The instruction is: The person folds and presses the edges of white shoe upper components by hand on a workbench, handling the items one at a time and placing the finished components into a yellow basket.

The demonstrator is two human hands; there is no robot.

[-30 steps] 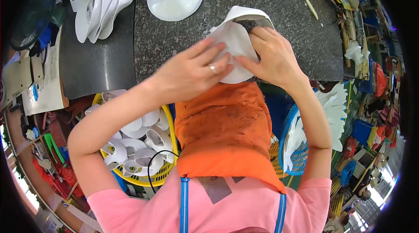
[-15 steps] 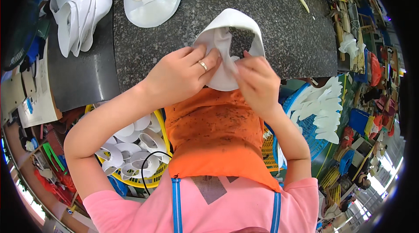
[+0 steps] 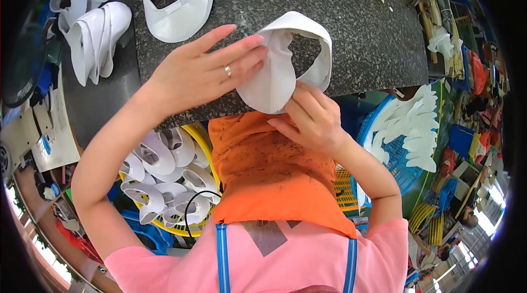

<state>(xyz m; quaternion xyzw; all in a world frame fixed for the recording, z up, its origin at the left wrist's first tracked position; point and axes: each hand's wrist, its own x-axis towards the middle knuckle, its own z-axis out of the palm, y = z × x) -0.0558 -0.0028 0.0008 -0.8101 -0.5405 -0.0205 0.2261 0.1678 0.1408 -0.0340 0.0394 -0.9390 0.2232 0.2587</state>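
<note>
Well, the hollow white piece (image 3: 274, 75) lies mid-frame, slanting lengthwise toward upper right, between the left hand (image 3: 197, 71), spread loosely against its left side, and the right hand (image 3: 317, 116), curled at its lower edge, grip unclear to me

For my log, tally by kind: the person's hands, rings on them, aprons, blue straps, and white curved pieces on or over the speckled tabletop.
Hands, left hand and right hand: 2
Ring: 1
Orange apron: 1
Blue straps: 2
White curved pieces, handled piece and lone piece: 2
Total: 8
</note>
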